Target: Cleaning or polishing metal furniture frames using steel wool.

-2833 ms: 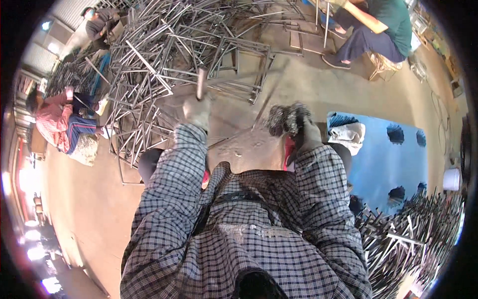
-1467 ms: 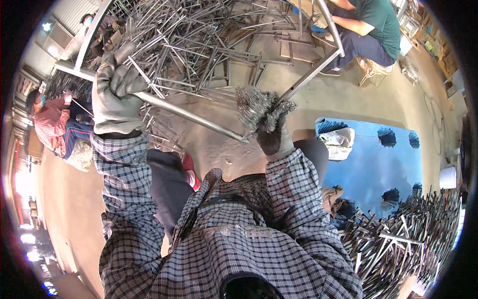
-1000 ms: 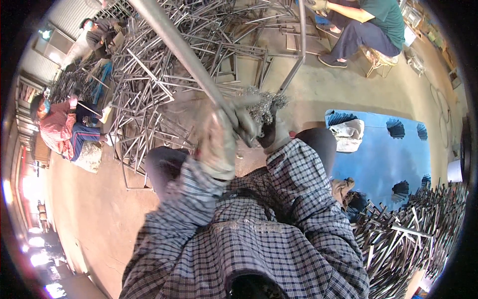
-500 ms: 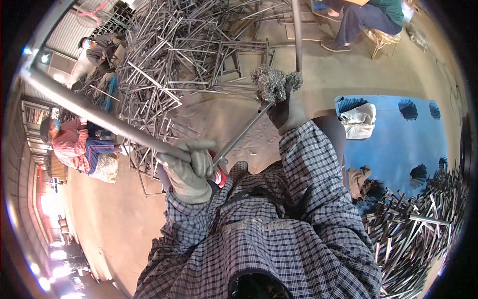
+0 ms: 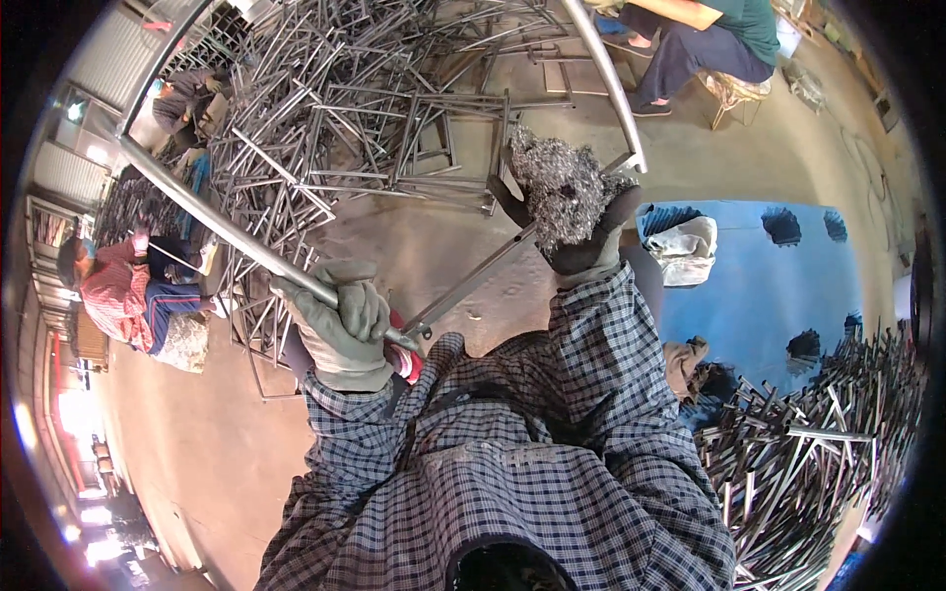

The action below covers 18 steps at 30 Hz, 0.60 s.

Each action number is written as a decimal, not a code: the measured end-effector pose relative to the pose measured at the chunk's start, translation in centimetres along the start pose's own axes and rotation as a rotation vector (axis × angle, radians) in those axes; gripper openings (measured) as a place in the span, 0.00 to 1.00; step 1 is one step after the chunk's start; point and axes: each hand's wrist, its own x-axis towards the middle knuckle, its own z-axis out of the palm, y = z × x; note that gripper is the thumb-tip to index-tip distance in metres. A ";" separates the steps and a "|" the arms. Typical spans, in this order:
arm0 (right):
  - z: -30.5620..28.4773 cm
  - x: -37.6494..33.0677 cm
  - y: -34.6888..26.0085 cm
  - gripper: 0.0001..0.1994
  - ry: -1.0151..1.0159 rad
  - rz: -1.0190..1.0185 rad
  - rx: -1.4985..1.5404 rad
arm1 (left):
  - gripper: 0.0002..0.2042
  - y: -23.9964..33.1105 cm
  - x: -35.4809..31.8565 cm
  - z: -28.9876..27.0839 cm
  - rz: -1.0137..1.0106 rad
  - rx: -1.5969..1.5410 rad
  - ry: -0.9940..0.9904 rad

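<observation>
One left hand (image 5: 340, 330) grips the metal frame (image 5: 222, 227), seemingly for steadiness, while the right hand (image 5: 594, 246) cups wire wool (image 5: 560, 184) over it.

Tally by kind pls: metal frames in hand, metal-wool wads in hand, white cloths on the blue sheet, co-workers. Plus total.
Metal frame: 1
Metal-wool wad: 1
White cloth: 1
Co-workers: 3 (red top, dark top, green top)
Total: 6

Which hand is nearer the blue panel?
Right. The right hand, cupping metal wool, is left of the blue panel; the left hand, gripping the metal frame, is much farther left.
</observation>
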 end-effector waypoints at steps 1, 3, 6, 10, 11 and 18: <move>0.3 0.0 -0.1 0.41 -0.006 0.023 0.049 | 0.40 0.3 -0.2 -0.1 0.010 0.069 0.010; 0.0 0.1 0.4 0.35 -0.025 0.098 0.141 | 0.40 0.3 -0.8 0.2 0.057 0.149 0.038; -3.3 0.1 2.4 0.23 -0.207 0.157 -0.028 | 0.39 -1.5 -0.8 4.4 0.078 0.239 0.250; -1.0 -4.7 9.7 0.18 0.166 -0.013 -0.732 | 0.34 -3.1 1.1 4.4 0.105 0.115 0.201; 0.4 -4.3 9.1 0.17 0.254 0.140 -0.661 | 0.34 -3.3 1.0 4.3 0.113 0.122 0.208; -6.1 0.7 2.6 0.24 0.327 0.187 0.137 | 0.36 0.6 -3.1 -3.0 -0.082 0.099 -0.071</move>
